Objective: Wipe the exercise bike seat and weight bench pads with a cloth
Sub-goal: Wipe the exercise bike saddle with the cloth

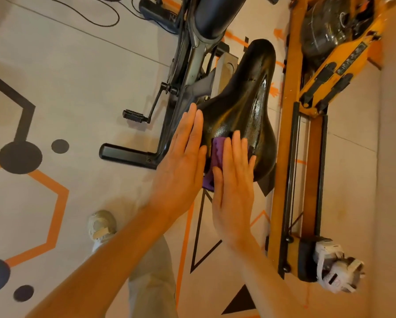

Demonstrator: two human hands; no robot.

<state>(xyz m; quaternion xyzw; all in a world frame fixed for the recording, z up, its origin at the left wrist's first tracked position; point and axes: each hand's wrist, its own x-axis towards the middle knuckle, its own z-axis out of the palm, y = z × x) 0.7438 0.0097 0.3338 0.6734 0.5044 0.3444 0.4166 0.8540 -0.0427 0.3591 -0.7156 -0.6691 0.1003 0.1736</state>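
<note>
The black glossy exercise bike seat [245, 104] fills the middle of the head view, its narrow nose pointing away from me. A purple cloth [217, 152] lies on the wide rear part of the seat. My right hand [233, 180] lies flat on the cloth with fingers stretched out, pressing it against the seat. My left hand [183, 157] rests flat against the seat's left rear edge, fingers straight and together, holding nothing. No weight bench pad is in view.
The bike frame [187, 65], a pedal [135, 115] and the rear foot bar [126, 154] stand left of the seat. A yellow wooden rowing machine [307, 134] runs along the right. My leg and shoe [101, 226] are below, on a patterned floor.
</note>
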